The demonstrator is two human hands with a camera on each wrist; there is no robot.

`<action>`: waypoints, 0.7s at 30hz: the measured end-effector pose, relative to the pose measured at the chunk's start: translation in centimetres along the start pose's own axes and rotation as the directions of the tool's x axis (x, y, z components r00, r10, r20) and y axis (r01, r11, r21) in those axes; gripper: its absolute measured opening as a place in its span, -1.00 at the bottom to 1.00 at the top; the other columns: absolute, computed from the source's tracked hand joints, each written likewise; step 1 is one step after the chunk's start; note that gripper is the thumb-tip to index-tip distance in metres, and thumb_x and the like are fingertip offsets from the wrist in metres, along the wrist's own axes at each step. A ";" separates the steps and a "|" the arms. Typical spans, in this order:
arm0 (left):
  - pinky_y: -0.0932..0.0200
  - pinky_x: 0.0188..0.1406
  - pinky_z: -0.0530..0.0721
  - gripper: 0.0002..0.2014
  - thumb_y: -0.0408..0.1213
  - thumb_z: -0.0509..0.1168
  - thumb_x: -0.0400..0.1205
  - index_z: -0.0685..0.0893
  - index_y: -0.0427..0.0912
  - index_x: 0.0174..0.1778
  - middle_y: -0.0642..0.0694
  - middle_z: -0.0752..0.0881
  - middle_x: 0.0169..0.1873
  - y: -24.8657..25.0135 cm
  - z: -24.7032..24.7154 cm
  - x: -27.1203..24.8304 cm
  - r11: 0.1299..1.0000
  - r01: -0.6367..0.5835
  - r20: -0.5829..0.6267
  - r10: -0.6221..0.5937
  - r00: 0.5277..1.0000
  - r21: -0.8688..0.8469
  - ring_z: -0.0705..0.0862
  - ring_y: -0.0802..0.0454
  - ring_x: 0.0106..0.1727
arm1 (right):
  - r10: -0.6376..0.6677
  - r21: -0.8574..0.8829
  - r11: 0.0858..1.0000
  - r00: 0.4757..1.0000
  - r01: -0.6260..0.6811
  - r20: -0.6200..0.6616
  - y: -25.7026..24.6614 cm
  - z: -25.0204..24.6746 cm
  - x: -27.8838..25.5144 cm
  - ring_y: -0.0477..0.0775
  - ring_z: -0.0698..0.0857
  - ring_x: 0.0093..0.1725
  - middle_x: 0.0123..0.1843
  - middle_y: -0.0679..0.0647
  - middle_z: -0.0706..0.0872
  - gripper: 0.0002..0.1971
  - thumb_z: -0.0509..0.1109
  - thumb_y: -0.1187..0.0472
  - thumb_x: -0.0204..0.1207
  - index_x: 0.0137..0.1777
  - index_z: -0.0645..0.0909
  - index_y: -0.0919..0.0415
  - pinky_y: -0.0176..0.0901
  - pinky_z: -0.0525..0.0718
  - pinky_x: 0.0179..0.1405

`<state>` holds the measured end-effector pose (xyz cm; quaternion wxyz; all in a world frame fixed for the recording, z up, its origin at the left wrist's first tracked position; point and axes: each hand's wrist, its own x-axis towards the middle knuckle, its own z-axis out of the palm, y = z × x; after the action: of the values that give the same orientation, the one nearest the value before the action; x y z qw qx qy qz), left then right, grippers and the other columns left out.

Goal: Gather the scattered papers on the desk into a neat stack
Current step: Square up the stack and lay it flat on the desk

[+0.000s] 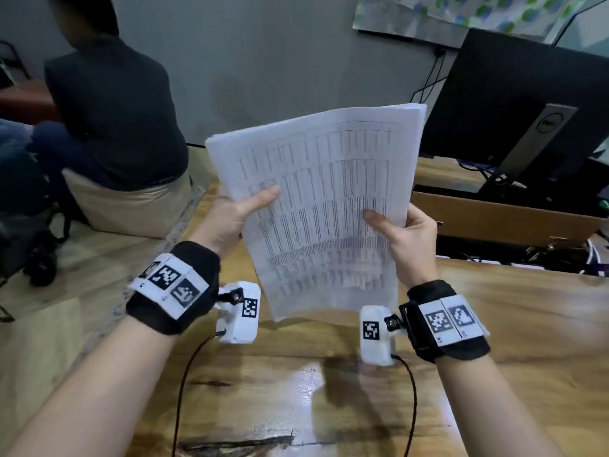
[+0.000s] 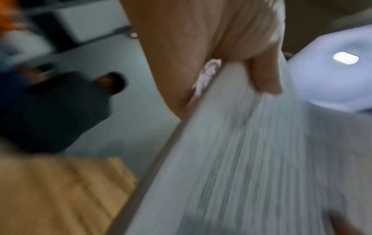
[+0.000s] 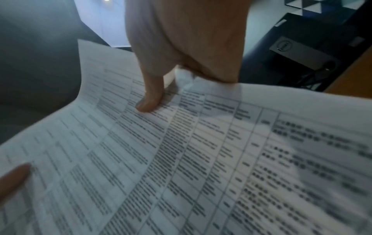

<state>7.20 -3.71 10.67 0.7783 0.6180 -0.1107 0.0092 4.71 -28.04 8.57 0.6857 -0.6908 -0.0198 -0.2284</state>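
A bundle of white papers [image 1: 316, 206] printed with tables stands nearly upright above the wooden desk [image 1: 329, 390], lifted off it. My left hand [image 1: 237, 209] grips the bundle's left edge, thumb on the front sheet. My right hand [image 1: 405, 232] grips the right edge the same way, thumb pressed on the print. The blurred left wrist view looks along the papers [image 2: 241, 151] with my left hand [image 2: 251, 71] pinching them. In the right wrist view my right hand [image 3: 161, 89] pinches the papers [image 3: 181, 159]. The fingers behind the sheets are hidden.
A black monitor [image 1: 527, 103] on a silver stand stands at the back right, with an open cardboard box [image 1: 494, 219] and cables in front of it. A person [image 1: 112, 107] in dark clothes sits at the left, back turned. Cables from the wrist cameras trail over the desk.
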 end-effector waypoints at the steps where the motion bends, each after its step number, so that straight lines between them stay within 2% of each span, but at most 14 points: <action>1: 0.17 0.07 0.75 -0.73 -0.34 0.48 0.42 0.68 -0.08 0.02 0.17 0.83 -0.17 0.3 0.9 -0.2 0.999 0.005 0.023 -0.006 1.000 0.043 0.78 0.20 -0.04 | 0.017 0.040 0.999 1.000 -0.016 -0.024 0.3 -0.1 -0.4 -0.14 0.79 -0.20 -0.26 -0.12 0.84 -0.76 0.52 0.49 0.32 -0.05 0.70 0.26 -0.33 0.71 -0.20; 3: 0.08 0.24 0.65 -0.75 -0.40 0.38 0.52 0.65 -0.13 0.11 0.14 0.77 -0.07 0.5 1.5 -0.3 0.989 0.001 0.017 -0.003 1.000 0.148 0.73 0.16 0.03 | 0.055 0.086 0.995 0.997 -0.051 -0.047 1.1 -0.6 -1.2 -0.16 0.80 -0.17 -0.21 -0.10 0.85 -0.73 0.49 0.52 0.34 0.00 0.68 0.29 -0.35 0.71 -0.19; 5: 0.01 0.31 0.59 -0.64 -0.31 0.40 0.50 0.62 -0.21 0.22 -0.02 0.73 0.07 0.0 1.5 -0.6 0.971 0.043 0.023 -0.050 0.998 0.236 0.69 0.04 0.13 | 0.091 0.059 0.994 0.995 -0.089 -0.036 1.9 -1.1 -2.1 -0.12 0.80 -0.10 -0.06 0.01 0.82 -0.66 0.51 0.50 0.33 0.11 0.65 0.33 -0.31 0.73 -0.14; 7: 0.06 0.22 0.64 -0.70 -0.34 0.42 0.48 0.66 -0.16 0.13 -0.05 0.74 0.06 -0.8 1.3 -1.1 0.956 0.084 0.068 -0.107 0.992 0.280 0.73 0.11 0.07 | 0.129 0.042 0.991 0.992 -0.128 -0.008 2.4 -1.6 -2.7 -0.06 0.80 -0.06 0.04 0.11 0.79 -0.56 0.53 0.48 0.29 0.20 0.59 0.38 -0.26 0.74 -0.13; 8: 0.16 0.11 0.69 -0.77 -0.40 0.40 0.49 0.67 -0.08 0.03 0.00 0.75 -0.02 -1.0 1.3 -1.5 0.957 0.078 0.106 -0.111 0.988 0.278 0.75 0.23 -0.04 | 0.137 0.046 0.989 0.991 -0.137 0.002 2.4 -1.7 -2.7 -0.06 0.80 -0.05 0.04 0.11 0.79 -0.55 0.53 0.48 0.29 0.21 0.58 0.38 -0.27 0.74 -0.15; 10: 0.38 -0.07 0.71 -0.74 -0.47 0.37 0.50 0.65 0.04 -0.11 0.12 0.73 -0.12 -1.2 1.3 -1.9 0.962 0.045 0.165 -0.092 0.982 0.270 0.74 0.40 -0.18 | 0.121 0.060 0.991 0.993 -0.121 0.014 1.8 -2.0 -2.5 -0.10 0.81 -0.07 -0.03 0.02 0.81 -0.57 0.52 0.49 0.31 0.20 0.58 0.38 -0.30 0.73 -0.17; 13: 0.36 -0.04 0.71 -0.76 -0.41 0.43 0.48 0.65 0.05 -0.10 0.15 0.78 -0.16 -0.4 1.2 -1.6 0.970 0.020 0.195 -0.069 0.978 0.244 0.74 0.32 -0.12 | 0.077 0.079 0.994 0.996 -0.080 0.035 0.4 -2.1 -1.7 -0.10 0.81 -0.08 -0.07 -0.01 0.83 -0.59 0.50 0.48 0.33 0.20 0.58 0.43 -0.30 0.73 -0.17; 15: 0.37 -0.11 0.73 -0.79 -0.29 0.49 0.41 0.68 0.03 -0.10 0.17 0.83 -0.25 0.4 1.0 -1.2 0.978 0.006 0.240 -0.057 0.969 0.208 0.77 0.30 -0.14 | 0.078 0.103 0.991 0.994 -0.086 0.080 -0.4 -2.3 -1.0 -0.04 0.81 -0.07 -0.07 0.03 0.84 -0.59 0.56 0.37 0.27 0.14 0.63 0.40 -0.25 0.74 -0.15; 17: 0.38 -0.15 0.72 -0.61 -0.10 0.59 0.24 0.70 0.03 -0.03 0.17 0.85 -0.21 1.2 0.9 -0.9 0.983 -0.013 0.299 -0.043 0.953 0.181 0.79 0.25 -0.10 | 0.112 0.119 0.984 0.979 -0.133 0.168 -0.9 -2.8 -0.4 -0.01 0.82 -0.05 -0.08 0.02 0.86 -0.56 0.63 0.18 0.11 0.03 0.71 0.26 -0.21 0.75 -0.13; 18: 0.36 -0.13 0.72 -0.52 -0.06 0.59 0.18 0.71 0.04 0.02 0.14 0.85 -0.17 1.3 0.8 -0.7 0.984 -0.007 0.314 -0.051 0.948 0.181 0.79 0.21 -0.07 | 0.133 0.118 0.980 0.967 -0.161 0.217 -1.0 -2.9 -0.1 0.01 0.82 -0.05 -0.08 0.02 0.86 -0.56 0.64 0.12 0.05 -0.02 0.74 0.20 -0.19 0.76 -0.13; 21: 0.28 -0.08 0.75 -0.51 -0.05 0.53 0.17 0.71 -0.05 0.02 0.09 0.85 -0.17 1.6 0.8 -0.2 0.981 -0.016 0.325 -0.049 0.944 0.194 0.79 0.15 -0.05 | 0.146 0.094 0.979 0.942 -0.182 0.304 -1.8 -3.3 0.6 -0.02 0.82 -0.08 -0.10 -0.01 0.87 -0.70 0.62 0.11 0.07 -0.15 0.81 0.11 -0.20 0.76 -0.15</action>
<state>6.59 -4.09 12.36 0.6849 0.6848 -0.2321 -0.0896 3.71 -31.24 10.29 0.7322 -0.6737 -0.0782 -0.0632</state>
